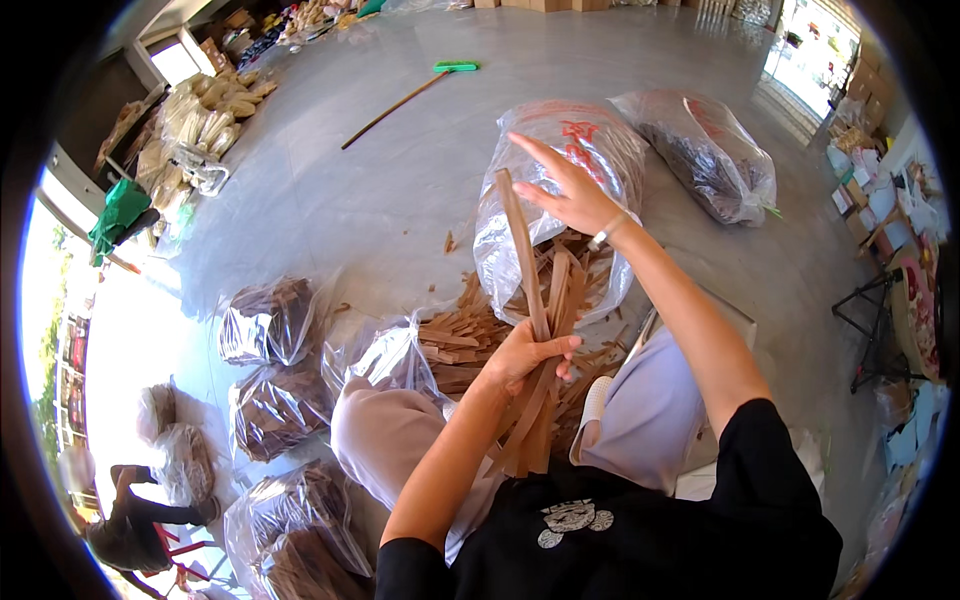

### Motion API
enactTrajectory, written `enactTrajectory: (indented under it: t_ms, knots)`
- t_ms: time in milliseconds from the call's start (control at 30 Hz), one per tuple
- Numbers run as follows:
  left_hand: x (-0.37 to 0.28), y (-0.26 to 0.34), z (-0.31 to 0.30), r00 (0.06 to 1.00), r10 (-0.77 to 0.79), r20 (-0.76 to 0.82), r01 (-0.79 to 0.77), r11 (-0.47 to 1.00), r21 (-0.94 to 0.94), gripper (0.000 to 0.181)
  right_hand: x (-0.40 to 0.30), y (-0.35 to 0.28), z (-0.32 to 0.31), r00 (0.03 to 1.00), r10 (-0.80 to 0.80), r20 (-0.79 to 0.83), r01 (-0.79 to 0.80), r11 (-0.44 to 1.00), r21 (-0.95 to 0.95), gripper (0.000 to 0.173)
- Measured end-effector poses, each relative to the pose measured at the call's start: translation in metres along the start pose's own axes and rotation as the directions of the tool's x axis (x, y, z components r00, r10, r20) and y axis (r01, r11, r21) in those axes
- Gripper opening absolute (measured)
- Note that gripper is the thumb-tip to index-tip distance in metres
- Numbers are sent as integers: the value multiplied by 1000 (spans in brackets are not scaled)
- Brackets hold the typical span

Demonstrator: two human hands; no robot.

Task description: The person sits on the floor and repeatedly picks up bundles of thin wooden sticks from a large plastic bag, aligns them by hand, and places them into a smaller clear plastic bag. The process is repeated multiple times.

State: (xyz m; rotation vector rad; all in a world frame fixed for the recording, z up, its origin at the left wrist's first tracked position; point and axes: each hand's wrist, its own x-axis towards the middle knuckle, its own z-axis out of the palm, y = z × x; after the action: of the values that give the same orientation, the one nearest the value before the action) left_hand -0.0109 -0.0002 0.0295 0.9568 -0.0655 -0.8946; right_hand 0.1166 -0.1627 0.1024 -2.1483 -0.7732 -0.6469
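My left hand is closed around a bundle of flat brown strips, which fan out below the fist towards my lap. One longer strip stands up out of the bundle. My right hand is raised beyond it with the fingers stretched and apart; its palm is partly hidden. Behind both hands lies an open clear plastic bag with red writing, and brown strips spill from its mouth. A pile of loose strips lies on the floor between my legs and the bag.
Filled clear bags lie on the floor at left, and another full bag is at the upper right. A green-headed broom lies farther off. A person sits at lower left. A folding chair stands at right.
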Motion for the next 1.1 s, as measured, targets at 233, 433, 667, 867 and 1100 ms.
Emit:
enactTrajectory:
  t_ms: [233,433,667,867,1100]
  knots:
    - [-7,-7,-9,998,-30,-63,22,993,-115,38,2,19,20,733,175,658,-431,867,249,33]
    - [6,-6,-35,989,13,-146,-45,974,-224,27,-28,-6,49,703,77,707,-357,898,257,46]
    - [31,6,-117,695,240,-678,-541,796,-272,15,-102,-33,115,605,213,767,-718,563,410,71]
    - [16,27,-191,605,650,-460,181,450,874,51,-176,-20,181,460,474,751,-888,227,400,42]
    - [-18,56,-241,668,290,-686,740,-152,656,52,-170,-22,199,331,500,800,-702,698,-145,38]
